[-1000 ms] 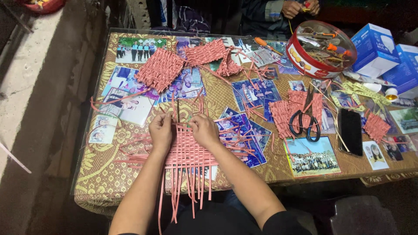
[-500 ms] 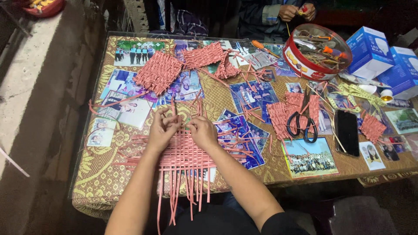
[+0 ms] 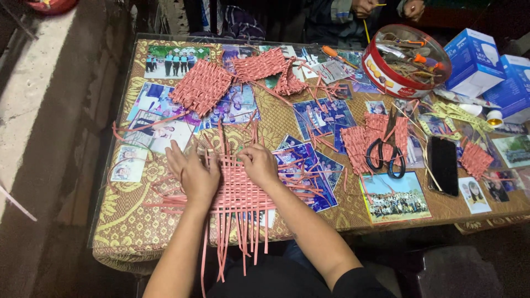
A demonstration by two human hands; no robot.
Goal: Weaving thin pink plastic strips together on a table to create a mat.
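A glass-topped counter over photographs stands beside a concrete floor. Left hand and right hand press flat, fingers spread, gripping nothing, on one half-woven pink mat. Two blue boxes sit at two o'clock.

The counter carries pink mats, scissors, a phone, a tin, boxes.

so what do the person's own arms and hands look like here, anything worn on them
Both forearms are bare up to about the elbow. The left hand and right hand wear no gloves, and no rings, watch or bracelet show. A dark, black-looking garment shows at the right upper arm.
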